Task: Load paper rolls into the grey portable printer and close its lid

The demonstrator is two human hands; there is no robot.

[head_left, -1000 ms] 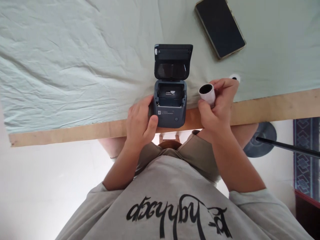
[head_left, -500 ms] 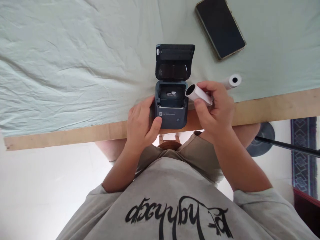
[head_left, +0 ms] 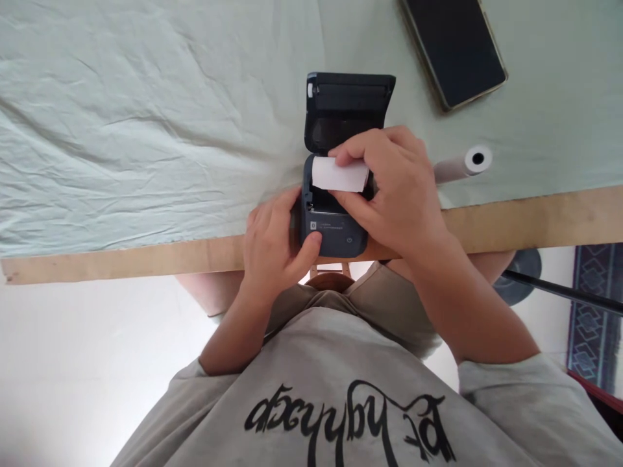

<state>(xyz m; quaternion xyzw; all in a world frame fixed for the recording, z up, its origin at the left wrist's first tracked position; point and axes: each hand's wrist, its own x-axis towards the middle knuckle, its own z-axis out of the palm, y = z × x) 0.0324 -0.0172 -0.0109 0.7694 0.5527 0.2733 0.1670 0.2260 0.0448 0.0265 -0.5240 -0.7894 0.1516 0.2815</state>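
Note:
A dark blue label printer [head_left: 335, 237] sits at the table's near edge with its lid [head_left: 348, 107] swung up and back. My left hand [head_left: 275, 243] grips the printer's left side, thumb on the front top face and fingers along the side. Between the thumb and fingers of my right hand [head_left: 396, 188] is a white paper roll [head_left: 338, 175], lying crosswise over the printer's open compartment. The roll's right end is hidden by my hand, and I cannot tell whether it touches the compartment floor.
Just right of my right hand lies a second white paper roll [head_left: 455, 170]. A dark phone in a clear case [head_left: 460, 48] rests farther back at the right. Wrinkled pale green cloth [head_left: 146, 130] covers the table, whose wooden edge [head_left: 121, 266] runs along the front.
My right hand has moved left, bringing the paper roll from beside the printer to over its compartment and turning it crosswise. My left hand stays on the printer.

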